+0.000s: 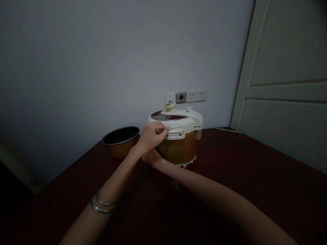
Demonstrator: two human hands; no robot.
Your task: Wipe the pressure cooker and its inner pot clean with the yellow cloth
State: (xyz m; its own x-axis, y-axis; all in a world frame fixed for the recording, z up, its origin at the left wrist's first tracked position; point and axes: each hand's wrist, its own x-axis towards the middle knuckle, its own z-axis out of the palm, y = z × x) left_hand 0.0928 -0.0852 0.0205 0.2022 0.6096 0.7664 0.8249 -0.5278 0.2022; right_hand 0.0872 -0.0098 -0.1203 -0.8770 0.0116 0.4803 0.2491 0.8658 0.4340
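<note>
An electric pressure cooker with a white lid and a gold body stands on the dark table. My left hand is closed at the cooker's front left, thumb and forefinger pinching the end of the white side handle. Beneath my left wrist, my right hand reaches across to the lower left side of the body. Its fingers look curled, but their tips and whatever they hold are hidden. The lid is on the cooker, with a cream knob on top.
An inner pot with a dark inside sits left of the cooker, close to my left hand. Wall sockets and a switch are behind the cooker. The reddish-brown table meets the wall; a pale door is at right.
</note>
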